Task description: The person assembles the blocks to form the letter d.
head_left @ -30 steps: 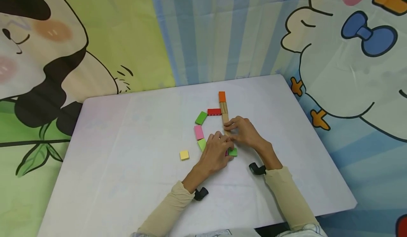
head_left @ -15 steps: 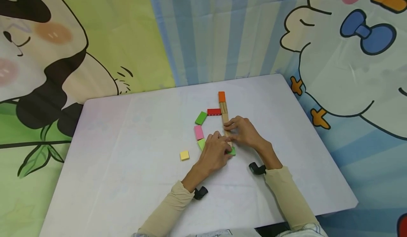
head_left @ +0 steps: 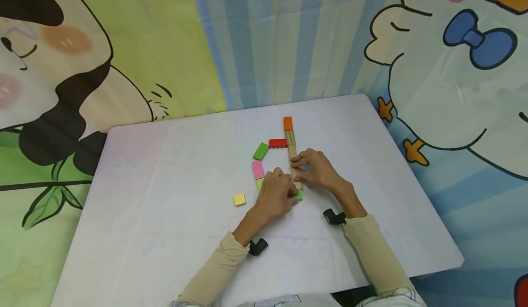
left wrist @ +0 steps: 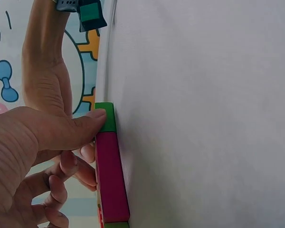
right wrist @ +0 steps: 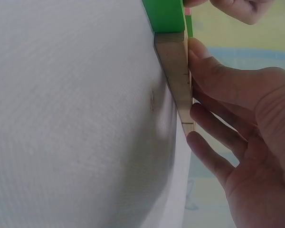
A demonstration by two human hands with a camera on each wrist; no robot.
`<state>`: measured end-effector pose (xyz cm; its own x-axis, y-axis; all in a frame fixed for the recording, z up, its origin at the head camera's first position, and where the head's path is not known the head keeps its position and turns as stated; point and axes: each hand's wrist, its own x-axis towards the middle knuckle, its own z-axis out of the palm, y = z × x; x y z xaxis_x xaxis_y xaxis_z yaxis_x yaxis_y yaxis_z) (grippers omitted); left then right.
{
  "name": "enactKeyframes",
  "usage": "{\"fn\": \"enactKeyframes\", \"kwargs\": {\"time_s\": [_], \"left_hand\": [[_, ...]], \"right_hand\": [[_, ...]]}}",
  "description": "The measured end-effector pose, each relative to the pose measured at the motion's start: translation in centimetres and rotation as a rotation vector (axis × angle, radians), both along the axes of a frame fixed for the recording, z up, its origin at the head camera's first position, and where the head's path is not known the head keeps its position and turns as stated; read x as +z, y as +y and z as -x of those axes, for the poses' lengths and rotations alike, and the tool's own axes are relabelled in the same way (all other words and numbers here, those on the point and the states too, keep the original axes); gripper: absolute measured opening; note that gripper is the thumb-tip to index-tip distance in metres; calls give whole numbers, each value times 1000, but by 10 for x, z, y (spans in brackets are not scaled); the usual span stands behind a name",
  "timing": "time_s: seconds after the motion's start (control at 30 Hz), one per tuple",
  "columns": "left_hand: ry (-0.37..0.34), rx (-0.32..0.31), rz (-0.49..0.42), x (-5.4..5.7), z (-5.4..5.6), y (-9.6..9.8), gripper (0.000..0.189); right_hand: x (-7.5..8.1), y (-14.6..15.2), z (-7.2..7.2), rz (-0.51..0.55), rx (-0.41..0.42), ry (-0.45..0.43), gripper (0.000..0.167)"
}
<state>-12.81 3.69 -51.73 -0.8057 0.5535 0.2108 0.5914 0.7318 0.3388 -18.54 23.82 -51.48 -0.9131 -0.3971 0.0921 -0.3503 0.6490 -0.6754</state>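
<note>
In the head view, several wooden blocks [head_left: 292, 151] form an upright line, with a red block [head_left: 277, 143], a green one [head_left: 261, 151] and a pink one [head_left: 257, 169] curving round to its left. At the near end my left hand [head_left: 273, 196] pinches a small green block [left wrist: 103, 114], its thumb on that block in the left wrist view. A magenta block [left wrist: 112, 175] lies against it. My right hand [head_left: 319, 172] rests thumb and fingertips on the wooden blocks; the right wrist view shows its fingers [right wrist: 213, 156] loosely extended. The left hand hides part of the curve.
A yellow block [head_left: 239, 200] lies apart at the left. An orange block [head_left: 288, 123] tops the wooden line. All stand on a white table [head_left: 165, 206], backed by a cartoon-printed cloth [head_left: 268, 46]. Black cameras [head_left: 258, 247] sit at both wrists.
The near green block has shifted left under the end of the wooden line. My left hand has moved slightly left. The right hand stays in place.
</note>
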Motion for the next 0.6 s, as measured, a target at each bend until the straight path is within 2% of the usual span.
{"fn": "enactKeyframes", "kwargs": {"time_s": [0.23,0.6], "left_hand": [[-28,16,-3,2,1,-4,20],[-2,17,3,2,1,-10,19]], "right_hand": [[1,-1,1,-8,-8,-17,46],[5,-1,0,-19,-12,-42,47]]}}
